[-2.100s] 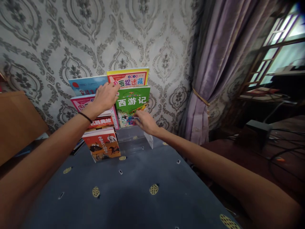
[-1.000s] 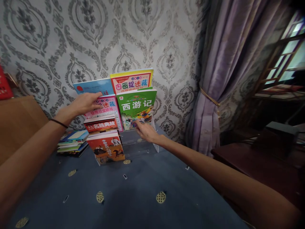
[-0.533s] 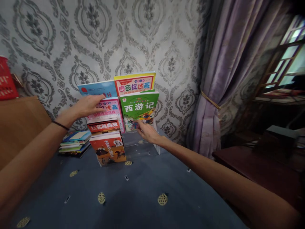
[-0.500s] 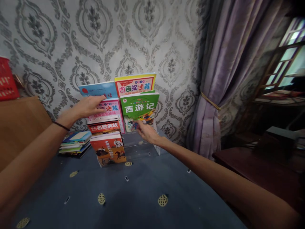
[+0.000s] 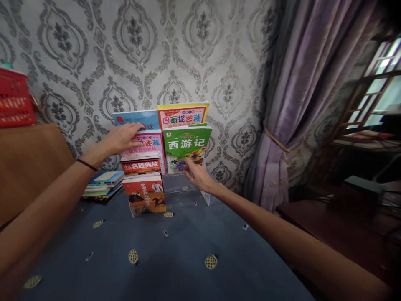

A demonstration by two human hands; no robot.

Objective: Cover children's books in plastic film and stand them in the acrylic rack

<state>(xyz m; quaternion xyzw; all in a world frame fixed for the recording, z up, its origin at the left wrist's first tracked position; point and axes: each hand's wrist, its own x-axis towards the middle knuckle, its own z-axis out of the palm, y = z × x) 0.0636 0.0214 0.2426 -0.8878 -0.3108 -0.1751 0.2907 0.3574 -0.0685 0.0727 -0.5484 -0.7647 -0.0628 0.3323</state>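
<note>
A clear tiered rack [image 5: 205, 196] stands on the cloth-covered table with several picture books upright on it. My left hand [image 5: 123, 138] reaches over the left column, its fingers stretched across the top of a pink book [image 5: 152, 148] and in front of a blue book [image 5: 133, 118]. On the right, my right hand [image 5: 199, 174] has curled fingers against the lower cover of a green book [image 5: 188, 144]; whether they grip anything is hidden. Behind the green book rises a yellow-and-red book [image 5: 183, 113]. Lower left stand a red book [image 5: 140, 165] and an orange book [image 5: 144, 195].
Left of the rack lies a stack of books [image 5: 102, 184], beside a brown box [image 5: 31, 163] with a red basket [image 5: 15, 100] on top. Patterned wallpaper is behind. A tied purple curtain [image 5: 275, 167] hangs at right, near a dark red surface [image 5: 316, 225].
The view has shifted slightly, so the wall and box sit farther right. Both hands stay by the same books, the left fingers a little higher and more bent.
</note>
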